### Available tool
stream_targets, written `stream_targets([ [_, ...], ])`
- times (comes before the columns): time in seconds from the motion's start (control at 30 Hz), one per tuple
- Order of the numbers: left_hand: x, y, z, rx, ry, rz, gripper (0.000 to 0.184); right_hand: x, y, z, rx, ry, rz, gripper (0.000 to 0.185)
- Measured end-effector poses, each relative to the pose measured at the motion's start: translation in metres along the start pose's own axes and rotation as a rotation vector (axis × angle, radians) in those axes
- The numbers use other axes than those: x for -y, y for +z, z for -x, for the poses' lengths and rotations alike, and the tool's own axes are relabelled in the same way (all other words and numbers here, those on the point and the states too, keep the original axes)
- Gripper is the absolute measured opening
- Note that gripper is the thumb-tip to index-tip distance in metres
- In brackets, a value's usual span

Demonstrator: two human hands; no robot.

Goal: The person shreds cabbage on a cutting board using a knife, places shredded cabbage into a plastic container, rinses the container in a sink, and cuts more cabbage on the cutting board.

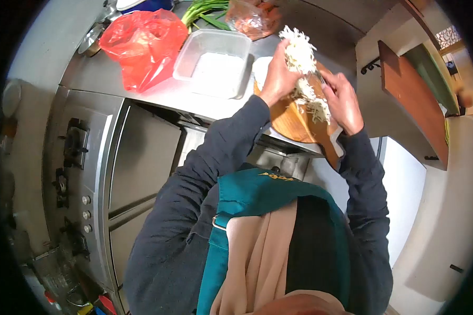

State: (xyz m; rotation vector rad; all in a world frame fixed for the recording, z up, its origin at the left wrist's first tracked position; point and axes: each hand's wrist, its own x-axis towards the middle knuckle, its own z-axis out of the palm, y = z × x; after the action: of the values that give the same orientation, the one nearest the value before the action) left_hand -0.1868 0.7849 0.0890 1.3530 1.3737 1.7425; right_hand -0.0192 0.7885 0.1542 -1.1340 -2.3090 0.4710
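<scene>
Pale shredded cabbage [299, 52] is heaped over a round wooden cutting board [289, 123] with a handle toward me. My left hand [280, 79] is closed around the far part of the heap, its thumb along the side. My right hand [344, 100] is curled at the right of the board, gripping a knife [319, 79]; only a little of the blade shows, beside the shreds. Loose shreds lie on the board between both hands and near my right wrist. A white rounded thing, partly hidden, sits behind my left hand.
Left of the board stands a clear plastic container [215, 63]. Beyond are a red plastic bag [144, 47], green onions [207, 11] and a clear bag of orange vegetables [253, 20]. A gas stove [79, 173] is at left; a cabinet door [412, 100] stands open at right.
</scene>
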Motion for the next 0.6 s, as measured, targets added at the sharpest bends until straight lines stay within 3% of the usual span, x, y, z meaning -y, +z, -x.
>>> stream_targets([
  [0.13,-0.006,-0.071,-0.024,-0.111,0.199,-0.057,0.076,0.049,0.028,-0.041,0.019,-0.143,-0.063,0.029],
  [0.17,-0.012,-0.090,-0.021,-0.080,0.059,0.049,0.076,0.053,0.045,-0.051,0.000,-0.231,-0.143,0.032],
  [0.2,-0.006,-0.111,-0.023,-0.088,0.107,-0.042,0.075,0.059,0.064,-0.058,0.000,-0.212,-0.110,0.032],
  [0.3,0.015,-0.166,-0.026,-0.043,-0.040,-0.285,0.078,0.068,0.119,-0.072,0.077,-0.164,-0.087,0.029],
  [0.37,0.036,-0.195,-0.031,0.176,-0.120,-0.509,0.080,0.072,0.145,-0.074,0.136,-0.174,0.079,0.021],
  [0.4,0.045,-0.206,-0.037,0.178,-0.122,-0.509,0.080,0.077,0.148,-0.072,0.138,-0.171,0.078,0.021],
  [0.47,0.057,-0.222,-0.045,0.353,-0.215,-0.908,0.073,0.088,0.150,-0.065,0.032,-0.307,0.331,0.014],
  [0.5,0.056,-0.225,-0.044,0.337,-0.108,-0.948,0.062,0.093,0.149,-0.063,-0.062,-0.379,0.393,0.012],
  [0.6,0.045,-0.234,-0.056,0.411,-0.015,-1.064,0.052,0.118,0.135,-0.060,-0.092,-0.368,0.458,0.016],
])
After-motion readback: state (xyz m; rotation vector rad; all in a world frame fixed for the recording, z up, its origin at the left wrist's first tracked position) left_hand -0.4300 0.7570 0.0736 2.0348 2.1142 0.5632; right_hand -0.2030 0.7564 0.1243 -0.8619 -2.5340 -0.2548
